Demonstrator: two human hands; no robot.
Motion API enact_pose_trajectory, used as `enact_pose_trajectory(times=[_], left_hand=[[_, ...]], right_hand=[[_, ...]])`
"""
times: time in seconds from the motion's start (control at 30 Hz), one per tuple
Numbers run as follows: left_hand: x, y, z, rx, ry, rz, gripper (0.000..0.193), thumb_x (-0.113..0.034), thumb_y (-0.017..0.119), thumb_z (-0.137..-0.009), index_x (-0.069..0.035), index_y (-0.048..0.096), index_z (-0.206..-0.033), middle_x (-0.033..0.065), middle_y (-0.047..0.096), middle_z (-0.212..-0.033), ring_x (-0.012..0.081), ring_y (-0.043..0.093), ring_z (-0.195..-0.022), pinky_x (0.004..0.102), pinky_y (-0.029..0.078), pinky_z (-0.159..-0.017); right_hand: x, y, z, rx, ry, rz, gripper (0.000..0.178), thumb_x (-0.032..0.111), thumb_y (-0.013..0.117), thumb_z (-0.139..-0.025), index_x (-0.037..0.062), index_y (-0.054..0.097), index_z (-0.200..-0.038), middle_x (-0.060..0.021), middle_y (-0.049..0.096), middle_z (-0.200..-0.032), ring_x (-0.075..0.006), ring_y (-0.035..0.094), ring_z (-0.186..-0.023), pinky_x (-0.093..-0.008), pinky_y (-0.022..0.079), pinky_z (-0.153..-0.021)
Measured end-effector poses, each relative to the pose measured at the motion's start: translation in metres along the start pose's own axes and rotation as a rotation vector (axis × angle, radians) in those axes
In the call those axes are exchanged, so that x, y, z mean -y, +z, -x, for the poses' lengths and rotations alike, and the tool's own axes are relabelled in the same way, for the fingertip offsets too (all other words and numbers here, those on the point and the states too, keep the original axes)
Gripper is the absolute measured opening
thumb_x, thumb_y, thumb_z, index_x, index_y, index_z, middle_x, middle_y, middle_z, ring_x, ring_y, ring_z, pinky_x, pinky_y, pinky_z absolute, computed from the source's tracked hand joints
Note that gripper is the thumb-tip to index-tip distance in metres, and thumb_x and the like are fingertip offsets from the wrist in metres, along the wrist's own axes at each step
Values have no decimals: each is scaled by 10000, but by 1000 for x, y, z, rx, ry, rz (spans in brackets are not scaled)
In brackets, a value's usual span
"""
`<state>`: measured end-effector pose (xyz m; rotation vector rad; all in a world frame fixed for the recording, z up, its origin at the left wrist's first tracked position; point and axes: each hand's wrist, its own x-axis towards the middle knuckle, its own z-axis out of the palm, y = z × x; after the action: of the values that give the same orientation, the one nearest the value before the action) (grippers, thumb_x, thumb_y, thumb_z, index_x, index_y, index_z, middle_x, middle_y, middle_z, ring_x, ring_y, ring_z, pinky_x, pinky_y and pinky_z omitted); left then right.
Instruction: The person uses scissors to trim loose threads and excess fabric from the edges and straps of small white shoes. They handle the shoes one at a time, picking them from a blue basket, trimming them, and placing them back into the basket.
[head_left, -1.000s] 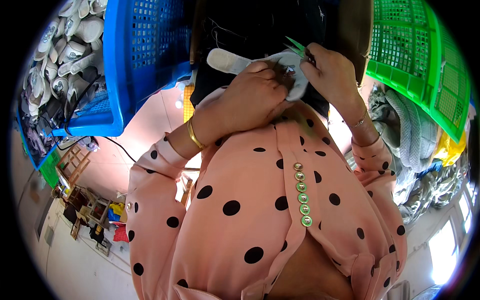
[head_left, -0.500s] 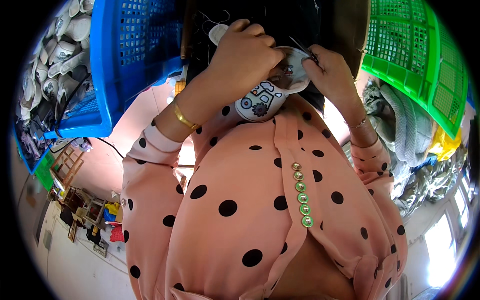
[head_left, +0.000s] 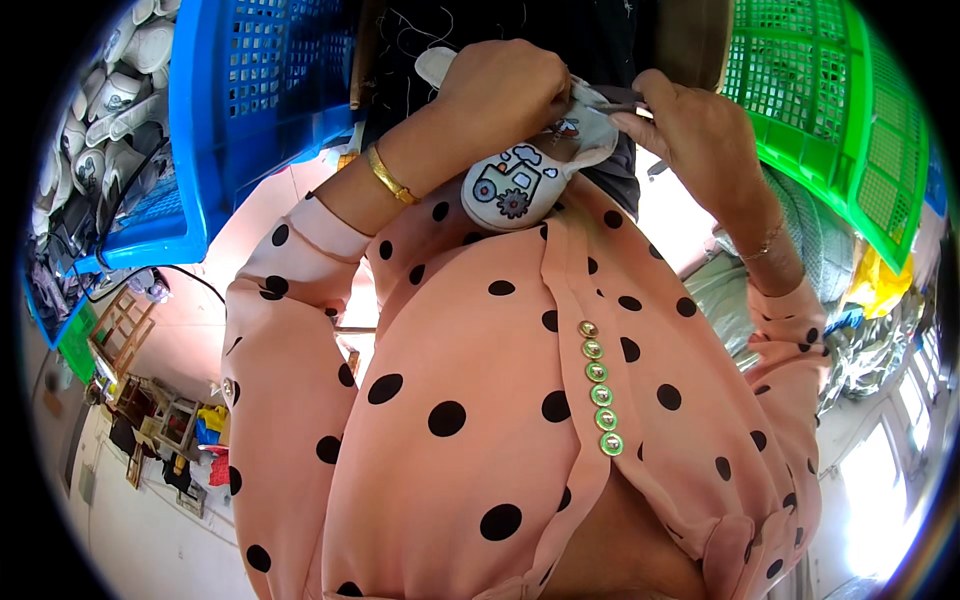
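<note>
A small pale fabric shoe (head_left: 510, 188) with a cartoon tractor on its upper lies tilted just above my lap. My left hand (head_left: 505, 95) is closed round its far side, and a second pale shoe-like end (head_left: 434, 66) sticks out beyond the knuckles. Printed lining shows in the shoe's opening. At the opening's right edge, my right hand (head_left: 695, 130) pinches a narrow dark tool (head_left: 622, 94), which looks like thread snips. Its tip lies close to the shoe's rim; blur hides whether its blades touch the fabric.
A blue plastic basket (head_left: 200, 130) at the left borders a heap of similar pale shoes (head_left: 110, 110). At the right hangs a green mesh basket (head_left: 800, 110) above grey bundles and a yellow bag (head_left: 882, 285). Loose threads (head_left: 415, 25) lie on dark cloth ahead.
My right hand has turned and shifted right and slightly down, drawing the dark tool along the shoe's rim. My left hand and the shoe have moved slightly left and up.
</note>
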<state>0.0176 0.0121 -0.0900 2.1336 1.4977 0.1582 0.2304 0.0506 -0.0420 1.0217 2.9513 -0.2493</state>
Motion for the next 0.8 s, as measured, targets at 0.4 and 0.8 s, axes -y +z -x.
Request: enact_pose_trajectory(times=[0.4, 0.8], left_hand=[[7, -10, -4, 72, 38, 147, 131, -177, 693, -689, -106, 753, -783, 107, 676, -693, 286, 652, -652, 354, 515, -637], [6, -8, -11, 68, 72, 142, 128, -189, 697, -685, -106, 746, -770, 135, 645, -672, 328, 625, -636, 392, 499, -601]], right_hand=[[9, -14, -30, 269, -378, 412, 256, 290, 639, -870, 63, 555, -785, -61, 587, -604, -222, 643, -603, -298, 470, -538], [21, -4, -40, 426, -405, 679, 62, 132, 717, -692, 187, 693, -706, 62, 596, -669, -108, 635, -657, -271, 406, -509]])
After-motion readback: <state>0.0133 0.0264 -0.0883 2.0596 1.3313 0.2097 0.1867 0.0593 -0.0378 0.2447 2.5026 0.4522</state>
